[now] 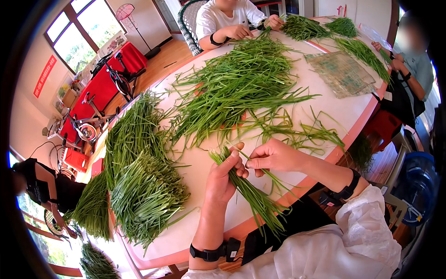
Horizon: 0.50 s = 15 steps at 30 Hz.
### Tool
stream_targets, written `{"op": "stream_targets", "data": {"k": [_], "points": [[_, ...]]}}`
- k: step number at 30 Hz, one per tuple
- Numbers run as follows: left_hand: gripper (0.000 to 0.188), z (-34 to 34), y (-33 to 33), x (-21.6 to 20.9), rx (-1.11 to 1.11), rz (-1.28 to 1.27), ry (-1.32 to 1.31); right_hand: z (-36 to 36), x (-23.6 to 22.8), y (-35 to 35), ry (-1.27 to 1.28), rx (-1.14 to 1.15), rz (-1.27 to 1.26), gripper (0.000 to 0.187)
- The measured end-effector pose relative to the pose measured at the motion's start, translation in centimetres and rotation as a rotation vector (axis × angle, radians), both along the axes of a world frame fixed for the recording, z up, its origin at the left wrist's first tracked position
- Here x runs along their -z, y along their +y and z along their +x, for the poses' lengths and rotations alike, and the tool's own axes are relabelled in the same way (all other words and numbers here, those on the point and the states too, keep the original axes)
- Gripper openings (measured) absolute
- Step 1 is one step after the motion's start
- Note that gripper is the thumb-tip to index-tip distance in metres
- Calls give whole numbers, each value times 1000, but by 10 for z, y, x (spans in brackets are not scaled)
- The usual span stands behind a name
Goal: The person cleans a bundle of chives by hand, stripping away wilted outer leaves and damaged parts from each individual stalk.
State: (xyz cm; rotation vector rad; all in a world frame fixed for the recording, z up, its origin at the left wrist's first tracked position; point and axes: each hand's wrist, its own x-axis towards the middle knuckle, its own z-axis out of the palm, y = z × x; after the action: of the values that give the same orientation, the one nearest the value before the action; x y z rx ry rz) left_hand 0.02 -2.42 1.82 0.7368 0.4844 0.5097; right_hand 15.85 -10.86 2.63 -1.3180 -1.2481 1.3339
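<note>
Left hand (222, 179) is clamped around a bundle of green stalks (254, 199) that slants across the near edge of the counter (197, 174); the right hand (275, 155) has thumb and fingertip pinched together on a thin stalk (275, 177) beside it. The left fingers hide the bundle's middle. A line of writing runs along a red banner (44, 76) on the wall, and a white label (233, 249), its print too small to make out, marks the left wrist's black strap (203, 254). A person in white (232, 21) is cut off by the top edge; another's (419, 63) face is blurred.
</note>
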Motion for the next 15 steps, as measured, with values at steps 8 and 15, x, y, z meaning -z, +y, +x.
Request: {"op": "stream_targets", "data": {"k": [8,15], "points": [[21,-1,11,14,-146,-30,26,18,5,-17,44,-174,-172,26],[21,-4,12,7,-92,-112,-160,50,-3,-49,-223,-87,-176,27]]}}
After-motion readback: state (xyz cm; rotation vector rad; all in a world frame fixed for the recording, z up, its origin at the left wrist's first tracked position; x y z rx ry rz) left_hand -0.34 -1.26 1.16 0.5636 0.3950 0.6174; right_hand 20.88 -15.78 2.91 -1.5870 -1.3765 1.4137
